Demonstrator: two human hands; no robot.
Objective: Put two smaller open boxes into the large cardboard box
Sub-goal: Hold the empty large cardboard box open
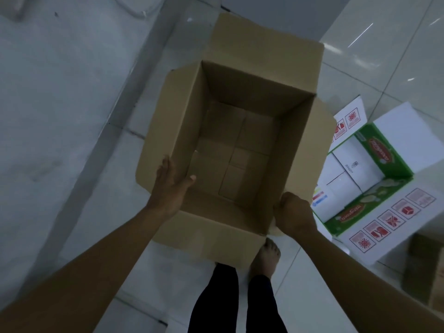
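A: Progress?
B: None yet. Large cardboard box (240,140) sits open on the tiled floor (360,75), nothing inside, flaps out.
A: Small boxes?
B: Green-and-white open box (365,174) just right of it; a brown box (425,267) near the frame edge, second one likely.
A: Hands?
B: Left hand (170,186) flat, thumb over left wall. Right hand (292,215) clenched on near-right corner. Bare foot (268,255) under near flap; right side crowded.

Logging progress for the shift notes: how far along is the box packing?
Done: the large cardboard box stands open and empty. In hand: the left hand lies flat on its side wall; the right hand grips its near corner. Left: the green-and-white open box on the floor still needs loading, plus a second.
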